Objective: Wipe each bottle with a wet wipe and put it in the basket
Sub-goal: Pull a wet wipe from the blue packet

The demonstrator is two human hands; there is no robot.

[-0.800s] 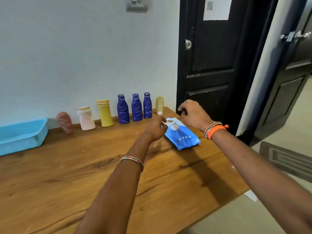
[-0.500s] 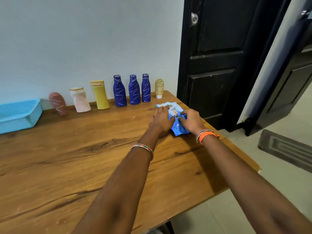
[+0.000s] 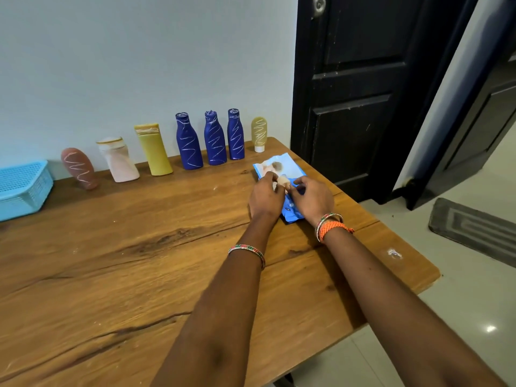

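In the head view, both hands work at the blue wet-wipe pack [image 3: 279, 174] on the wooden table [image 3: 111, 261]: the left hand [image 3: 265, 198] and right hand [image 3: 312, 198] each pinch at its opening flap. Seven scribbled bottles [image 3: 212, 141] stand along the wall, unwiped. The blue basket [image 3: 22, 188], far left, appears to hold none, so the task looks barely begun.

Seven scribbled plastic bottles: three dark blue bottles [image 3: 189, 142] [image 3: 215, 139] [image 3: 236, 135], one brown [image 3: 79, 168], one pale pink [image 3: 118, 160], one yellow tube [image 3: 154, 150], one small beige [image 3: 259, 134]. One light blue mesh basket [image 3: 22, 188]. One blue wet-wipe packet [image 3: 275, 169].
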